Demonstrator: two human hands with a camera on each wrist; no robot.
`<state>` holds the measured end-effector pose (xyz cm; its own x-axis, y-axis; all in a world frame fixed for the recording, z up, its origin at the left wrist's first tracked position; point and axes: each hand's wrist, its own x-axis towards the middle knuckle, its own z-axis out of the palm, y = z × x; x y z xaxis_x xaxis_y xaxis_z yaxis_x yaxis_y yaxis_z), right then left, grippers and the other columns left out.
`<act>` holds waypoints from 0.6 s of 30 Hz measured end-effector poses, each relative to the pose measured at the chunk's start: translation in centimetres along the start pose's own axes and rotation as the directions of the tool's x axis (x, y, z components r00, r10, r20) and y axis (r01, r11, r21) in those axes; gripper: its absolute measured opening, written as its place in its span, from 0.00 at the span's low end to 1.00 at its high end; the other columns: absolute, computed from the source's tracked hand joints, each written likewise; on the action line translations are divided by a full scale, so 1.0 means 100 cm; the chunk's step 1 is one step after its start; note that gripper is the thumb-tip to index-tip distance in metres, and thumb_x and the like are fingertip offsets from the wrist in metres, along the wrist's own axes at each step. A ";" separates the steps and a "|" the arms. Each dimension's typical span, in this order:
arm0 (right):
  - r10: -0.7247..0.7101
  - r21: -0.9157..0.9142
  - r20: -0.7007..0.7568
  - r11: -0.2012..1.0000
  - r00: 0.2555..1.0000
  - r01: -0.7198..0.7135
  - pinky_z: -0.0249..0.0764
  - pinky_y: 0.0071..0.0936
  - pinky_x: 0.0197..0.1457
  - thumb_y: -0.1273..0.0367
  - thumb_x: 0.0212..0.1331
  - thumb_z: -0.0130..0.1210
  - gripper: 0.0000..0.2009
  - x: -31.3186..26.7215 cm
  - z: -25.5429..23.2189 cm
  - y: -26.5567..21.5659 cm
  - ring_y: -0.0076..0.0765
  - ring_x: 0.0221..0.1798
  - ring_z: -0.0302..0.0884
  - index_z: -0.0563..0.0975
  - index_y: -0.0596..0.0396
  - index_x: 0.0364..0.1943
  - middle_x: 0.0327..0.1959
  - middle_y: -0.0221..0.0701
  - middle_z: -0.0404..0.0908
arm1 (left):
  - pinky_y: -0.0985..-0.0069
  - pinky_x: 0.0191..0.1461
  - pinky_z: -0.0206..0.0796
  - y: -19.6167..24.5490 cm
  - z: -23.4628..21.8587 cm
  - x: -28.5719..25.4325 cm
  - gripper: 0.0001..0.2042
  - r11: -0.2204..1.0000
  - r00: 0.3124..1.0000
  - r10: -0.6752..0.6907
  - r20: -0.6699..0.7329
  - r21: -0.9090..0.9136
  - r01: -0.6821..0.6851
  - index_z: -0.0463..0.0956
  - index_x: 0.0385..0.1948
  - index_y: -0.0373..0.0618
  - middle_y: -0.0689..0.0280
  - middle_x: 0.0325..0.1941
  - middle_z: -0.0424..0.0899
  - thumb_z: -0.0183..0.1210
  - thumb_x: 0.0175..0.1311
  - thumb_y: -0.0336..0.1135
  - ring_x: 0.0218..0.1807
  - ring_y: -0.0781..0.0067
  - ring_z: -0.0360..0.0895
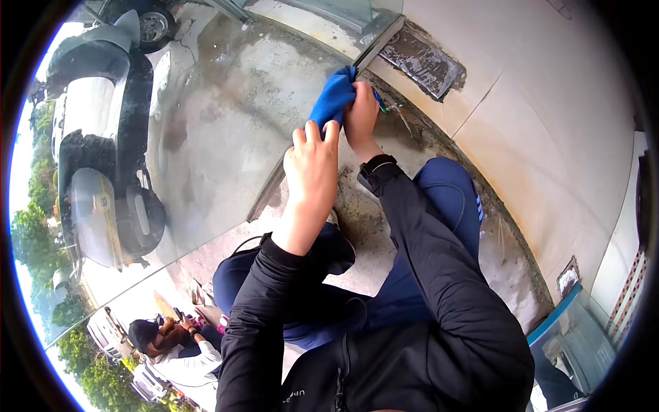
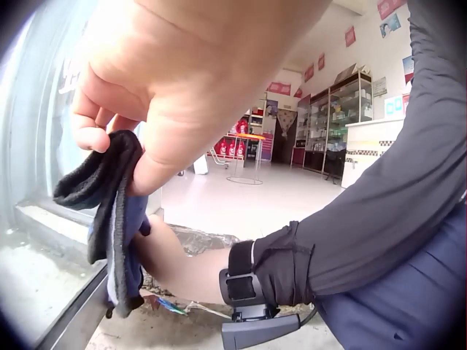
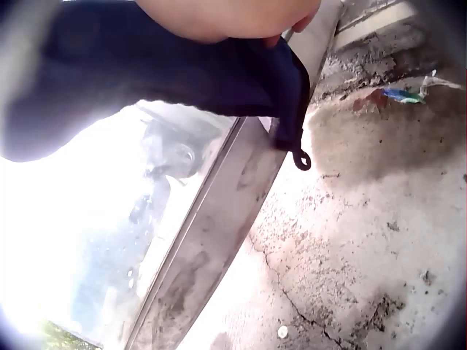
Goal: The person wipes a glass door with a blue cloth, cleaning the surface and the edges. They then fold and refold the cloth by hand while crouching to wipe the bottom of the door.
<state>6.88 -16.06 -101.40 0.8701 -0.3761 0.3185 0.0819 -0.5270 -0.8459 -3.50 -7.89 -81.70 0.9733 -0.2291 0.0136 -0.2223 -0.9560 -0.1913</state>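
Note:
A blue cloth (image 1: 333, 96) with a dark edge is bunched between both hands at the glass door's edge. My left hand (image 1: 312, 161) pinches its near end; the left wrist view shows thumb and fingers on the folded black hem (image 2: 117, 157). Farther out, my right hand (image 1: 360, 117) grips the far part of the cloth. Seen from the right wrist, the cloth hangs over the metal door frame (image 3: 211, 197), and a small hanging loop (image 3: 301, 159) dangles from its corner. The right fingers are partly hidden behind the cloth.
The glass door panel (image 1: 206, 158) stands to the left, with a parked scooter (image 1: 103, 137) behind it. A seated person (image 1: 178, 350) is at lower left. A raised tiled floor (image 1: 542, 137) runs along the right. Blue-green litter (image 3: 403, 95) lies on the concrete.

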 end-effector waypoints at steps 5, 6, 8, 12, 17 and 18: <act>0.032 -0.125 0.241 0.992 0.970 -0.001 0.71 0.54 0.62 0.72 0.53 0.60 0.26 0.034 0.009 0.028 0.53 0.64 0.74 0.74 0.48 0.60 0.61 0.36 0.79 | 0.70 0.44 0.78 -0.005 0.039 0.020 0.18 0.999 0.999 0.028 -0.029 0.026 -0.027 0.78 0.47 0.52 0.65 0.45 0.78 0.67 0.51 0.29 0.49 0.64 0.79; 0.024 -0.124 0.244 0.992 0.970 0.007 0.71 0.54 0.62 0.72 0.53 0.60 0.26 0.030 0.016 0.035 0.53 0.64 0.74 0.74 0.48 0.60 0.61 0.36 0.79 | 0.70 0.45 0.78 -0.009 0.044 0.020 0.17 0.999 1.000 0.007 0.021 0.033 -0.008 0.78 0.44 0.52 0.65 0.45 0.79 0.67 0.50 0.28 0.49 0.64 0.80; -0.041 -0.117 0.293 0.990 0.955 0.078 0.73 0.53 0.60 0.69 0.50 0.64 0.26 0.020 0.015 0.032 0.52 0.63 0.75 0.75 0.49 0.58 0.61 0.36 0.78 | 0.69 0.46 0.78 -0.024 0.038 0.018 0.13 0.997 0.996 -0.060 0.072 0.051 0.056 0.80 0.39 0.52 0.65 0.45 0.79 0.68 0.50 0.28 0.51 0.64 0.80; -0.121 -0.153 0.295 0.973 0.948 0.172 0.74 0.49 0.57 0.67 0.48 0.67 0.23 -0.007 0.014 0.004 0.51 0.58 0.78 0.79 0.52 0.52 0.56 0.38 0.79 | 0.65 0.45 0.78 -0.051 0.017 0.002 0.09 0.983 0.983 -0.181 -0.010 0.036 0.181 0.84 0.37 0.51 0.65 0.43 0.79 0.65 0.53 0.29 0.50 0.62 0.80; -0.203 -0.042 0.431 0.969 0.880 0.244 0.74 0.48 0.53 0.65 0.47 0.67 0.16 -0.054 0.019 -0.027 0.52 0.49 0.81 0.80 0.54 0.41 0.45 0.40 0.82 | 0.66 0.48 0.71 -0.051 -0.039 -0.027 0.04 0.976 0.974 -0.214 -0.081 -0.052 0.210 0.81 0.28 0.47 0.63 0.39 0.78 0.63 0.51 0.27 0.47 0.61 0.78; -0.270 0.068 0.496 0.960 0.825 0.273 0.74 0.48 0.52 0.65 0.48 0.67 0.14 -0.069 0.027 -0.028 0.52 0.48 0.81 0.80 0.54 0.38 0.41 0.40 0.83 | 0.65 0.48 0.69 -0.052 -0.046 -0.028 0.03 0.978 0.969 -0.206 -0.135 -0.065 0.198 0.80 0.27 0.47 0.63 0.38 0.78 0.62 0.50 0.27 0.46 0.61 0.77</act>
<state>1.97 -9.90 -102.39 0.9369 0.2102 0.2793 0.3496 -0.5563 -0.7539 -5.37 -3.13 -76.26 0.9815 -0.0501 0.1849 -0.0280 -0.9923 -0.1205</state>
